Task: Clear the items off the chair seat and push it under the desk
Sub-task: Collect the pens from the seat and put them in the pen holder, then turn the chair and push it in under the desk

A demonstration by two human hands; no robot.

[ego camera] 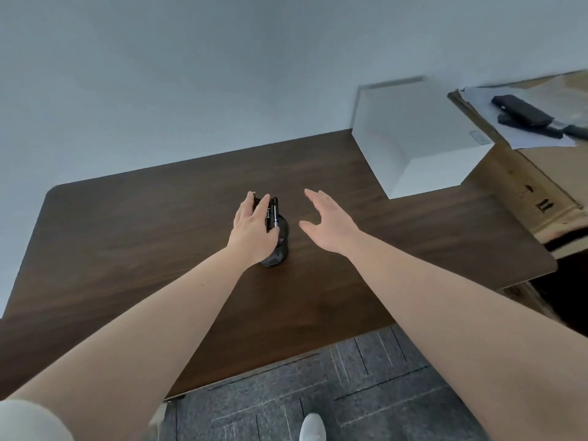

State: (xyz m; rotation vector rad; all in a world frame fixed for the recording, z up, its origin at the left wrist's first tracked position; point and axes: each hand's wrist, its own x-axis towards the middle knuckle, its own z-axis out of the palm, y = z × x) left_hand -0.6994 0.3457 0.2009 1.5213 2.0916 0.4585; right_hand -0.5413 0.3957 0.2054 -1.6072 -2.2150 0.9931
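Both bare arms reach out over the dark brown wood-grain desk top (133,249), which has rounded corners and stands against a pale grey wall (191,74). The left hand (253,230) is curled around the upper part of a black mesh cylindrical pen holder (280,246) that stands upright near the middle of the desk. Its fingers wrap the far side and its thumb comes round the near side, so the hand is gripping the holder. Black pens (274,213) stick up out of the holder, just beside the fingers. The right hand (327,222) is just to the right of the holder, apart from it, palm turned toward it, fingers spread wide and holding nothing; I cannot tell whether it touches the desk.

At the far right corner of the desk sits a plain white rectangular box (413,132). Beyond it, off the desk edge, a brown cardboard carton (537,189) bears sheets of white paper (537,138) with a black oblong device (521,111) lying on them.

Below the near edge of the desk lies grey carpet tiling (366,386), and the toe of a white shoe (313,428) shows at the bottom. The chair is out of sight.
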